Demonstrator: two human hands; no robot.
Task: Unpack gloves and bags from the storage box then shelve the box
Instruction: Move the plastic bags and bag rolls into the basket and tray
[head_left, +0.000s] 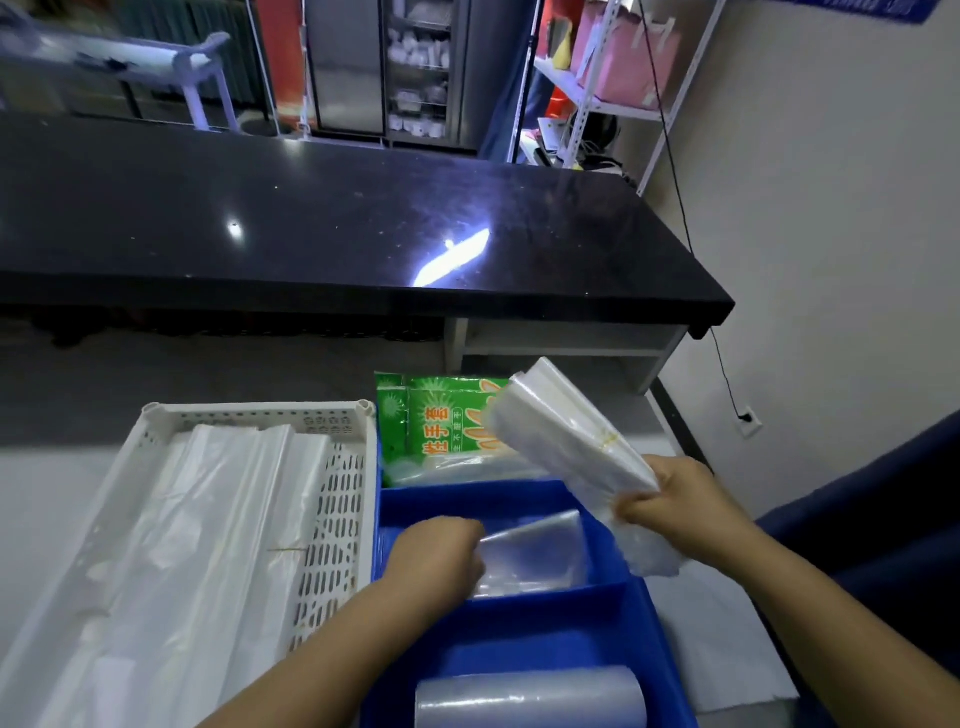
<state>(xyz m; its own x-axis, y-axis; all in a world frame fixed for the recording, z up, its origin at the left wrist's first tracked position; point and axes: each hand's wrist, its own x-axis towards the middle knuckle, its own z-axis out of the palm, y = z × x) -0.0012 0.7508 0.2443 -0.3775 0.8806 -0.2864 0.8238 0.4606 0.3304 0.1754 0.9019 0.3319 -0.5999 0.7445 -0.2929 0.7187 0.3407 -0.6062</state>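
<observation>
Lower right, right hand (675, 512) grips a probably limp, slick bundle (566, 431) by its end; left hand (441, 551) pinches bags (535, 553).

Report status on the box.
Left hand grips clear bag inside blue box. Right hand holds bag bundle above box edge. Glove packs lie beyond box. Roll not yet out.

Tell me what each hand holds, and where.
Right hand grips the bag bundle by its lower end; left hand grips the flat bags in the blue box by their left edge.
</observation>
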